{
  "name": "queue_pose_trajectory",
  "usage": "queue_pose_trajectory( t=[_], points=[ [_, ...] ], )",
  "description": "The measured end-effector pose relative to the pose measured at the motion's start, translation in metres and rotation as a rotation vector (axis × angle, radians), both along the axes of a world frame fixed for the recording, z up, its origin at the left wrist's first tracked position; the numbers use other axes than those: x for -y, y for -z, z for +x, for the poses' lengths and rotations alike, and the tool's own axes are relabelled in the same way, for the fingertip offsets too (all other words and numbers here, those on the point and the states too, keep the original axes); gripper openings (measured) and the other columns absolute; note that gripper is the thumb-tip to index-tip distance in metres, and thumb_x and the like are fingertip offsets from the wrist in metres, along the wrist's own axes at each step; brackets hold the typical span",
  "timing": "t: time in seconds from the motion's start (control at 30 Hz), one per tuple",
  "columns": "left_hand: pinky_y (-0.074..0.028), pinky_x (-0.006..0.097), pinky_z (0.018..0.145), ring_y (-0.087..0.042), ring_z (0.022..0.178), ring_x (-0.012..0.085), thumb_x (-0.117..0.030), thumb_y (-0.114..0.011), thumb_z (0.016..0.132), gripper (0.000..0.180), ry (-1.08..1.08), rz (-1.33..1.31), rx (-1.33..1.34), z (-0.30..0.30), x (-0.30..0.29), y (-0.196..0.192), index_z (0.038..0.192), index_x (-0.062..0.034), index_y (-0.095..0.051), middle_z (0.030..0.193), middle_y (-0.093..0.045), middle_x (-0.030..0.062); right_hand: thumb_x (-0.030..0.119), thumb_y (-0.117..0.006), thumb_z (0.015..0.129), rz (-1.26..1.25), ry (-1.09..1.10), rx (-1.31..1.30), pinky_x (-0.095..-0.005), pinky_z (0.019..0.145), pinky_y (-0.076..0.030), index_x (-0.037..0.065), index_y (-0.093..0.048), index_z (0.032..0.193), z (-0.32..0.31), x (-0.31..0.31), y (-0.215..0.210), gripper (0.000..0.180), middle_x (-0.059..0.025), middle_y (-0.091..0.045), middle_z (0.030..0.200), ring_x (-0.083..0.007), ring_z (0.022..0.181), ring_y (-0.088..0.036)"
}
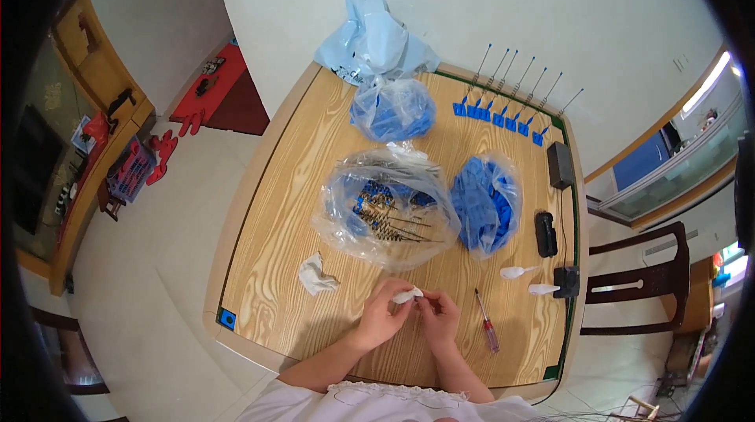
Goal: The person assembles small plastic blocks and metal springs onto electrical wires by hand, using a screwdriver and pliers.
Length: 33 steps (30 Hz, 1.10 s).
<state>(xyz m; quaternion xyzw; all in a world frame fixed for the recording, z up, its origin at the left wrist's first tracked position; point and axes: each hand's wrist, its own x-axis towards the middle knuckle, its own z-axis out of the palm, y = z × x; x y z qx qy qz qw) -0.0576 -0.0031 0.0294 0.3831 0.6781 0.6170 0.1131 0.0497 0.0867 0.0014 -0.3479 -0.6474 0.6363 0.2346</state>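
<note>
Close together at the near middle of the table, my left hand (381, 316) and my right hand (439, 318) meet at the fingertips. The left one is closed on a small wad of white tissue (406, 296). My right fingers are pinched against its right end, and what lies between them is too small and covered to make out. A crumpled white tissue (317, 274) lies left of my hands. To their right rests a screwdriver (486, 321) with a red, clear handle. Just beyond, an open clear plastic bag (334, 213) holds several dark springs and rods with blue parts.
A bag of blue pieces (486, 206) sits to the right; another blue-filled bag (392, 110) and a light-blue bag (370, 40) stand farther back. Blue-based spring rods (499, 118) line the far right edge. Black boxes (559, 165), a black case (545, 234) and white-tipped items (543, 289) lie right.
</note>
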Motion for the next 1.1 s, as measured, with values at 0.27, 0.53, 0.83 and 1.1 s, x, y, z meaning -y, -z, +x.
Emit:
queue_pose_trajectory(
  t=[0.27, 0.53, 0.83, 1.1],
  points=[
    [-0.047, 0.033, 0.075, -0.058, 0.088, 0.0300, 0.005, -0.062, 0.072, 0.024, -0.030, -0.004, 0.010, 0.000, 0.000, 0.002, 0.094, -0.0023, -0.055, 0.096, -0.056, 0.0132, -0.009, -0.050, 0.083, 0.234, -0.057, -0.110, -0.0230, 0.077, -0.046, 0.000, -0.059, 0.106, -0.016, 0.002, -0.020, 0.027, -0.0076, -0.061, 0.100, -0.0128, 0.089, -0.058],
    [-0.047, 0.033, 0.076, -0.058, 0.091, 0.0284, -0.001, -0.065, 0.075, 0.020, 0.062, 0.020, 0.089, 0.002, 0.001, 0.000, 0.093, -0.0035, -0.056, 0.098, -0.058, 0.0135, -0.009, -0.051, 0.082, 0.167, -0.008, -0.120, -0.0225, 0.076, -0.044, 0.000, -0.062, 0.104, -0.004, -0.002, 0.002, 0.025, -0.0056, -0.061, 0.095, -0.0125, 0.088, -0.057],
    [-0.047, 0.032, 0.076, -0.059, 0.089, 0.0259, 0.002, -0.064, 0.076, 0.023, 0.080, -0.009, 0.092, 0.006, 0.001, 0.001, 0.097, -0.0029, -0.056, 0.098, -0.058, 0.0120, -0.006, -0.054, 0.083, 0.219, 0.036, -0.079, -0.0221, 0.076, -0.044, 0.000, -0.060, 0.100, -0.002, -0.003, 0.000, 0.019, -0.0044, -0.060, 0.091, -0.0115, 0.085, -0.057],
    [-0.047, 0.025, 0.071, -0.057, 0.081, 0.0138, 0.004, -0.062, 0.080, 0.036, -0.066, 0.004, 0.421, 0.004, -0.001, 0.021, 0.112, -0.0032, -0.048, 0.092, -0.058, 0.0082, -0.005, -0.053, 0.083, 0.420, 0.092, -0.165, -0.0247, 0.076, -0.045, 0.003, -0.054, 0.114, -0.016, 0.000, -0.018, 0.032, -0.0078, -0.057, 0.102, -0.0142, 0.088, -0.056]
  ],
)
